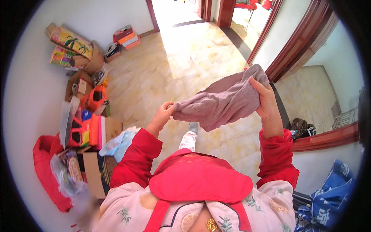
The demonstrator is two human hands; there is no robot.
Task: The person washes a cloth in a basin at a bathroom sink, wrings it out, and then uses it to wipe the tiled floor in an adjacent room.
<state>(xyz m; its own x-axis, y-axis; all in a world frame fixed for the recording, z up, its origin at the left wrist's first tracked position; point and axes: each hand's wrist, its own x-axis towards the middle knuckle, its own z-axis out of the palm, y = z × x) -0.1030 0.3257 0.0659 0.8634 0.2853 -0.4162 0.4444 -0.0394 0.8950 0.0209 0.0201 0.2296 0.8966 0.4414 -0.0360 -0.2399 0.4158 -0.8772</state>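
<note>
A mauve-grey cloth (pixel 223 98) hangs in loose folds between my two hands, out in front of my red apron (pixel 200 177). My left hand (pixel 162 116) pinches its narrow, gathered end between thumb and fingers. At the wider end, my right hand (pixel 263 100) grips the cloth with the thumb on top; most of its fingers are hidden behind the fabric. The right end is held higher in the picture than the left. Red sleeves cover both forearms. One foot in a grey shoe or sock (pixel 193 127) shows below the cloth.
Cardboard boxes (pixel 79 84), bags and an orange box (pixel 94 130) line the left wall. Shoe boxes (pixel 127 37) stand farther off. A marbled tile floor (pixel 139 75) leads to a sunlit doorway (pixel 179 11). Red-brown door frames (pixel 298 43) run along the right. A blue bag (pixel 330 194) is at lower right.
</note>
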